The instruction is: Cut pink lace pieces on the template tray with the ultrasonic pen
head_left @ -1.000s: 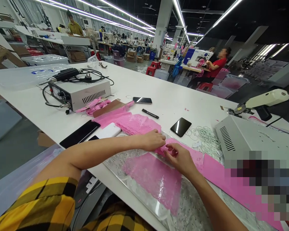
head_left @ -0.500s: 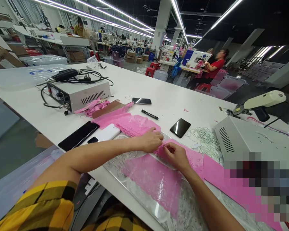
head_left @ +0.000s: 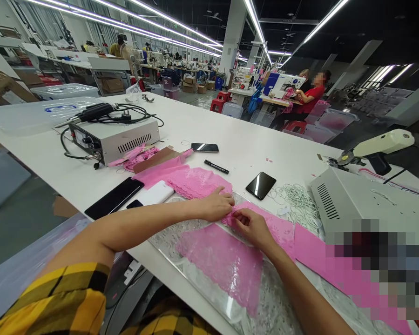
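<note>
Here, from the head view: left hand [head_left: 216,207] and right hand [head_left: 253,226] met fingertip to fingertip over one strip of pink lace [head_left: 265,223], pinching its edge between them. Both grips narrow, closed on the fabric. Lay flat on the white table [head_left: 230,125], directly under the fingers, running off toward the right past the right wrist. Overlapped a clear plastic sheet [head_left: 202,284] with a second pink lace piece [head_left: 223,260] beneath it, nearer the body. Beyond the left hand, a heap of more lace [head_left: 195,181], touching the knuckles.

Counted: three dark phones, one [head_left: 205,147] far, one [head_left: 260,184] near the right hand, one [head_left: 113,197] left beside a white power bank [head_left: 155,193]. One black marker [head_left: 217,166]. Two grey metal boxes, left [head_left: 117,137] and right [head_left: 359,200]. One tangle of white elastic loops [head_left: 296,195], just beside the right box.
</note>
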{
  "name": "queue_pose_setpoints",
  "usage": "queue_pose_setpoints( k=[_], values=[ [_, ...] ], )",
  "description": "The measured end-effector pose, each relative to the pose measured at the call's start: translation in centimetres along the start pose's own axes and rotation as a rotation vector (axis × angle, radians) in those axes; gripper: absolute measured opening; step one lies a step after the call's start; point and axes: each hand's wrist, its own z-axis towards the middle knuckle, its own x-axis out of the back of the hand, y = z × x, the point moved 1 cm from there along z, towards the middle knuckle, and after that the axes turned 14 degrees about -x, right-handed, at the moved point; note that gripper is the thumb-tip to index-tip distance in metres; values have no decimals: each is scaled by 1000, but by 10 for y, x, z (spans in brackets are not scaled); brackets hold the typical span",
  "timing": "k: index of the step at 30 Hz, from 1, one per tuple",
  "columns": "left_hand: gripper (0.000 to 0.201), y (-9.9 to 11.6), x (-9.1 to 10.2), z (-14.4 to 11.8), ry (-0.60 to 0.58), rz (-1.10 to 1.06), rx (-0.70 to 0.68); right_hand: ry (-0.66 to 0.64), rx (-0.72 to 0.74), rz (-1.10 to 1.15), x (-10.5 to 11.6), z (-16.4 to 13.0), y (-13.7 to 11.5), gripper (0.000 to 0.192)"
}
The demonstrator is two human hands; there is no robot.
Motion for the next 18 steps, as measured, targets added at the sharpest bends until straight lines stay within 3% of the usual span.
queue_pose_setpoints(
  k=[13, 18],
  values=[
    [17, 4, 19, -1, 19, -88, 47, -7, 13, -22, 1, -1, -3, 27],
    [15, 9, 22, 8, 45, -155, 84, 65, 9, -35, -1, -3, -10, 30]
  ],
)
